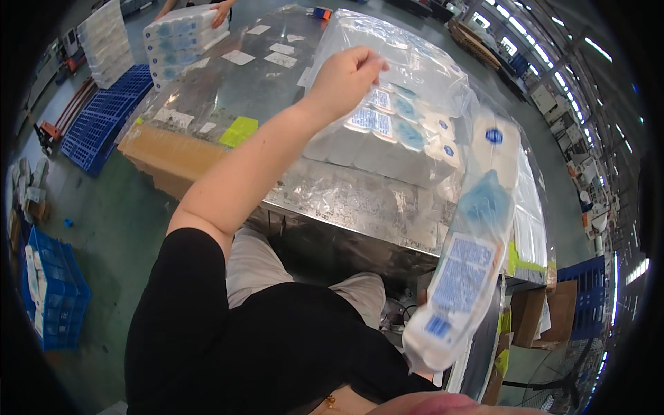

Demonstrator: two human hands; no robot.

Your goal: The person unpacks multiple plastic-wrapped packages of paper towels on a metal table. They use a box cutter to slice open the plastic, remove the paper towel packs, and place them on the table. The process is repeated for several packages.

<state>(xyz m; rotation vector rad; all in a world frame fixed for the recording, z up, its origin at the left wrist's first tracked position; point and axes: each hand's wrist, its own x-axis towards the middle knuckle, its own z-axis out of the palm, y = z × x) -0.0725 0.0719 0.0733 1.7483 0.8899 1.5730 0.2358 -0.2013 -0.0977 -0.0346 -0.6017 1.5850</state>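
My left hand point(348, 81) reaches over the table with curled fingers, pinching the film of a large clear plastic bag point(387, 38). Inside that bag, white packs with blue print point(398, 121) lie side by side in rows. On the right, a long white pack with a blue patch and printed label point(467, 259) stands out at a slant in front of me, close to the camera, from the table down past its front edge. My right hand does not show; the long pack covers the place where it could be.
The metal-topped table point(346, 197) carries loose paper labels point(280, 60) and a yellow-green piece point(238, 131). At the far left, another person's hand point(223, 12) rests on a wrapped stack point(183, 41), near a blue pallet point(107, 117). A blue crate point(62, 290) stands lower left.
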